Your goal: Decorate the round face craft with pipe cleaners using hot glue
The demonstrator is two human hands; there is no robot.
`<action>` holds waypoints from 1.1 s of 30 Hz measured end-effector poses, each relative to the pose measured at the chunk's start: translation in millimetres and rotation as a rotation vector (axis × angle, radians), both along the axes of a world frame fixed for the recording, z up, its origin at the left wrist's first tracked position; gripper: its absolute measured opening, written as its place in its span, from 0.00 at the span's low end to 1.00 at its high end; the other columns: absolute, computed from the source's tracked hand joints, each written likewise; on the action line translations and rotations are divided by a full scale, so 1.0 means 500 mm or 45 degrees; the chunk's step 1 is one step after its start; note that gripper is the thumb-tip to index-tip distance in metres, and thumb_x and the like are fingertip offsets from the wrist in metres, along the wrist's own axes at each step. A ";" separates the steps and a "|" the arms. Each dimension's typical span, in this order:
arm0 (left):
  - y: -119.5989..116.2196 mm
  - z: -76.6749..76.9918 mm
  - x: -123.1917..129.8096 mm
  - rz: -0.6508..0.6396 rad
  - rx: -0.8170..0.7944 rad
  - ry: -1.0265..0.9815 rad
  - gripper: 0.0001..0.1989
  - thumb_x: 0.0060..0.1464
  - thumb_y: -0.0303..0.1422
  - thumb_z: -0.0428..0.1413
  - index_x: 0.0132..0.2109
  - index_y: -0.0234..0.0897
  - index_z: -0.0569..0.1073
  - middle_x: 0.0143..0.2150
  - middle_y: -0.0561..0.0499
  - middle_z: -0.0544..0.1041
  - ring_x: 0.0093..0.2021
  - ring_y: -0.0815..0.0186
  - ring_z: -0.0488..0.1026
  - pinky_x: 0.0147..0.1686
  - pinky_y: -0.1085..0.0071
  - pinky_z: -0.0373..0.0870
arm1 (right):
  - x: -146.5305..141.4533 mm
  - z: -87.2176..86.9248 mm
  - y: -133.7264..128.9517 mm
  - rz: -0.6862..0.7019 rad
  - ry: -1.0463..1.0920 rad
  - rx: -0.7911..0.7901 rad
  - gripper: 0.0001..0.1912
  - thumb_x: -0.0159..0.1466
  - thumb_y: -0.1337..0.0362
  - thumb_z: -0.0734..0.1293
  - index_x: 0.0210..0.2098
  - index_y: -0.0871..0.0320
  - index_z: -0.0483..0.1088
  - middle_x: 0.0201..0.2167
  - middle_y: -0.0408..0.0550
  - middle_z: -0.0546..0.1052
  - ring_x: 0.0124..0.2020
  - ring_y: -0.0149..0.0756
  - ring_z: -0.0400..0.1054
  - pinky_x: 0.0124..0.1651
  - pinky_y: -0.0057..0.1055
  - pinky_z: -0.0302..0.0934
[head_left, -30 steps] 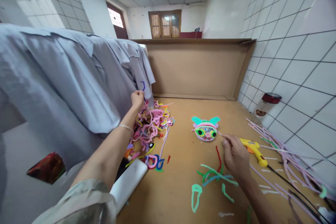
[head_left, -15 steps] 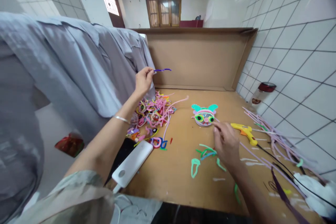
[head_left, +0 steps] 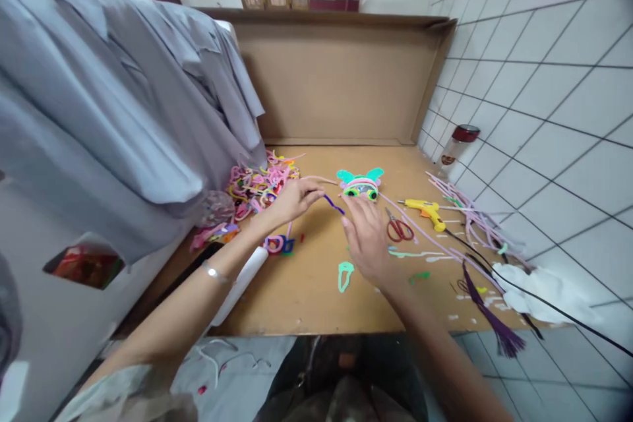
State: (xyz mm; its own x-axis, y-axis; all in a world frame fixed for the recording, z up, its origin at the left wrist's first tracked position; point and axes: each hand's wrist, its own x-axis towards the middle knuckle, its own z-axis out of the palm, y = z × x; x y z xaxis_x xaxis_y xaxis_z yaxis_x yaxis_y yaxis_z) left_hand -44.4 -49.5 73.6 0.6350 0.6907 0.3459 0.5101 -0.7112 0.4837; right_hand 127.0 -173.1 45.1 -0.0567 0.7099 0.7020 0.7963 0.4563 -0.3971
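Observation:
My left hand (head_left: 297,201) pinches one end of a short dark-blue pipe cleaner (head_left: 334,204), held above the table. Its free end points toward my right hand (head_left: 368,237), whose fingers are stretched out with the thumb apart. Whether that hand touches the tip is hard to make out. Just behind my right fingers is a small animal face (head_left: 360,184) with green ears and yellow-green ringed eyes, its lower part partly covered by them. A mint-green loop (head_left: 345,275) lies on the table in front of my right hand.
Left, a heap of coloured pipe cleaner pieces (head_left: 252,188) lies beside draped grey cloth (head_left: 148,92). Red-handled scissors (head_left: 399,229), a yellow glue gun (head_left: 426,210) with a black cord, lilac stems (head_left: 475,217), a purple tassel (head_left: 494,326) and a lidded jar (head_left: 457,148) are at right.
My left hand has come down and right from over the heap with the blue pipe cleaner. My right hand has moved in toward it, its fingers now stretched out. The camera view has tilted down.

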 end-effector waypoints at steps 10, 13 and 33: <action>-0.063 -0.055 0.016 -0.189 0.031 0.018 0.25 0.66 0.45 0.40 0.30 0.35 0.72 0.24 0.51 0.72 0.25 0.69 0.67 0.30 0.74 0.61 | 0.063 -0.038 -0.042 0.051 0.712 -0.491 0.18 0.64 0.53 0.57 0.25 0.56 0.66 0.20 0.41 0.66 0.24 0.32 0.60 0.28 0.28 0.54; -0.038 -0.052 -0.019 -0.241 0.031 0.088 0.26 0.65 0.47 0.40 0.31 0.35 0.72 0.25 0.52 0.72 0.26 0.69 0.68 0.30 0.75 0.61 | 0.096 -0.025 -0.071 0.076 0.616 -0.564 0.19 0.63 0.52 0.58 0.24 0.57 0.67 0.18 0.40 0.64 0.22 0.32 0.59 0.28 0.28 0.53; -0.133 -0.021 0.059 -0.050 0.218 0.047 0.18 0.65 0.33 0.43 0.53 0.35 0.72 0.48 0.42 0.78 0.48 0.60 0.74 0.50 0.64 0.67 | 0.091 -0.024 -0.035 -0.107 0.183 -0.434 0.18 0.67 0.58 0.54 0.29 0.55 0.71 0.22 0.45 0.72 0.26 0.37 0.65 0.32 0.30 0.52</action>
State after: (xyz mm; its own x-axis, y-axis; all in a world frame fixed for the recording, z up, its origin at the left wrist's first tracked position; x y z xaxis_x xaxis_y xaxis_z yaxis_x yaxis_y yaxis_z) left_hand -14.8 -116.1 63.0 0.6751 0.5981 0.4319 0.4955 -0.8013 0.3353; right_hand 172.7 -190.7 33.2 0.0936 0.9021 0.4214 0.7502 0.2143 -0.6255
